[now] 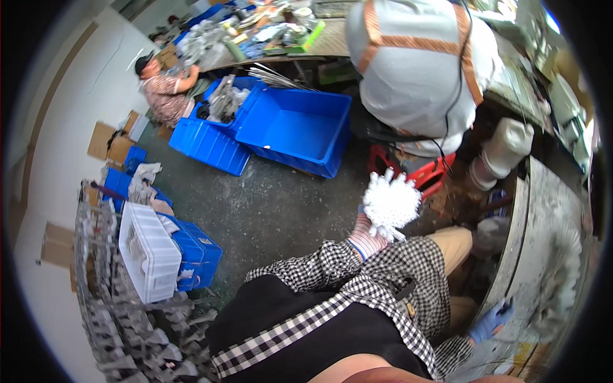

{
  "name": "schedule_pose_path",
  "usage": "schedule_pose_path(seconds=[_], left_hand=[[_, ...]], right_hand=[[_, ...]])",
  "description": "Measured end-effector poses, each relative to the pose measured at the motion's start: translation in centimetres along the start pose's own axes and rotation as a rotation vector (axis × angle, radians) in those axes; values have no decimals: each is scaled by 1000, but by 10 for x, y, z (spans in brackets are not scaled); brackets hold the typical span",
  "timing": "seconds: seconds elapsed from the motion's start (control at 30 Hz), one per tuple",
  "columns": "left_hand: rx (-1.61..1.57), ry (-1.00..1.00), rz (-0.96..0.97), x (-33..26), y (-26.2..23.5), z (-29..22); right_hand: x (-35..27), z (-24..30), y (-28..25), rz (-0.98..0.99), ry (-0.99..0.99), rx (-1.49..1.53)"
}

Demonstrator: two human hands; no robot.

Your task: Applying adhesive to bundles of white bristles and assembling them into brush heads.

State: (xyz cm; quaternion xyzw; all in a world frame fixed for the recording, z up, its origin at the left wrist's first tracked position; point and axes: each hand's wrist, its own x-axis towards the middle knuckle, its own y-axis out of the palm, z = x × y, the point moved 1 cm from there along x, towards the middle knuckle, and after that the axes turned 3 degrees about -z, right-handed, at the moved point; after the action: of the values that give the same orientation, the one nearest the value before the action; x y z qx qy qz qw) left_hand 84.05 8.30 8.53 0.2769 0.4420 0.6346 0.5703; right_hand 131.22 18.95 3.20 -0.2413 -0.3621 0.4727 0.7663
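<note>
Above the grey floor (274, 204), the left hand (373, 233) is closed around a fluffy white bundle of thin plastic pieces (391, 203). The blue-gloved right hand (490, 321) rests on the dirty workbench (543, 255), fingers bent, holding nothing I can see.

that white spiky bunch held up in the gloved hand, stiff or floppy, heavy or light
The white spiky bunch probably stays stiff: its prongs stick straight out. It is likely light, since the left hand alone holds it up. The thin prongs might snap.
</note>
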Motion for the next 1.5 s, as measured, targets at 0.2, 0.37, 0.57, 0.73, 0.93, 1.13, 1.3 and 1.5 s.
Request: schedule_pose_path(seconds=[0.2, 0.37, 0.57, 0.73, 0.93, 1.13, 1.3, 1.5], left_hand=[[530, 52, 246, -36, -130, -107], [1399, 229, -385, -40, -71, -57], [384, 69, -328, -43, -87, -74], [493, 81, -309, -37, -79, -76], [614, 294, -530, -28, -53, -63], [643, 195, -311, -26, -56, -93], [-490, -46, 70, -11, 23, -27], [939, 262, -45, -19, 31, -51]], right_hand=[[12, 55, 31, 104, -78, -77], [7, 40, 28, 41, -65, -34], [4, 47, 23, 50, -86, -115], [4, 36, 23, 37, -158, -222], [4, 46, 22, 36, -196, -239], [5, 45, 25, 42, -143, -184], [4, 46, 25, 63, -169, -233], [5, 43, 23, 34, -204, -234]])
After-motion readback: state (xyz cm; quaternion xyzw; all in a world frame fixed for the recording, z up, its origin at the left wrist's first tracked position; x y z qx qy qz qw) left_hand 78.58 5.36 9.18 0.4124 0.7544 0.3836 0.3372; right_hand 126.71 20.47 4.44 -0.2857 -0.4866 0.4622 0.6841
